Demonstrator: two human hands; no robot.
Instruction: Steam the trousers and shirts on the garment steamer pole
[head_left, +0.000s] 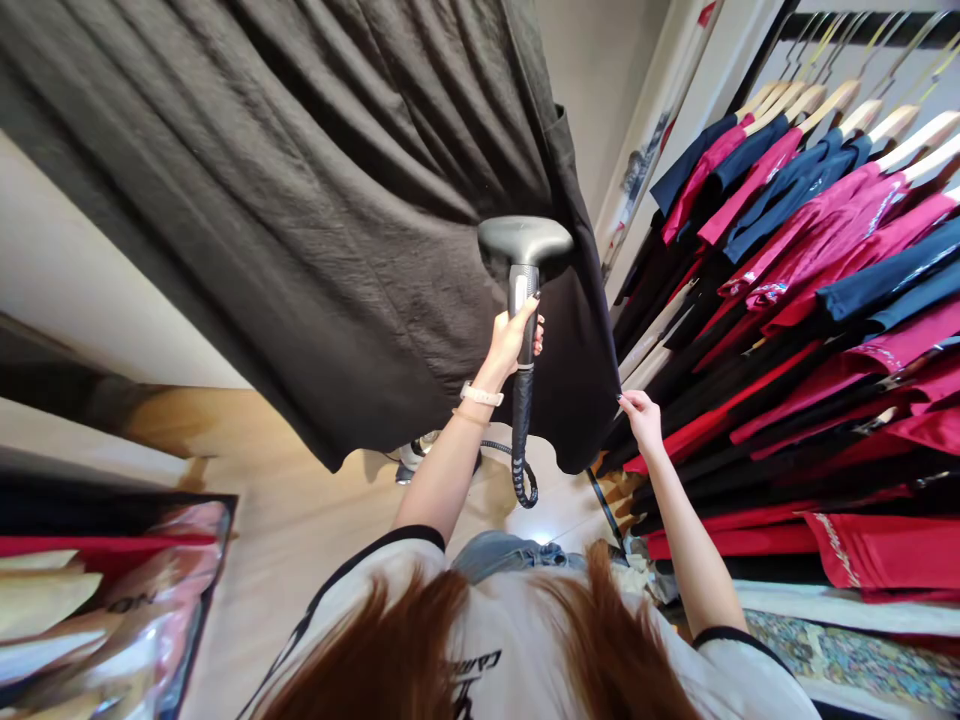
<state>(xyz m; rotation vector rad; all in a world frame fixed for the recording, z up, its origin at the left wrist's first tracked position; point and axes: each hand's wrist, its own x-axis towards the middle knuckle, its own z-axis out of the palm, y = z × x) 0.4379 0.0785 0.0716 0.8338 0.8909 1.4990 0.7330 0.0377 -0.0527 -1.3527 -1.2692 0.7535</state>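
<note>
A large black cloth [360, 230] hangs in front of me, creased in its upper part and smoother low down on the right. My left hand [516, 335] is wrapped round the handle of a garment steamer [525, 243], whose wide dark head lies against the cloth. From the handle's lower end a black hose [523, 440] loops down and back behind the cloth. My right hand [641, 415] pinches the cloth's right edge between thumb and fingers, below and to the right of the steamer head.
On the right, a rack holds many red, navy and black garments [810, 250] on wooden hangers [832, 105]. Folded items in clear bags [150, 600] lie at lower left. Part of the steamer's base [409, 462] shows on the pale floor [285, 500] beneath the cloth.
</note>
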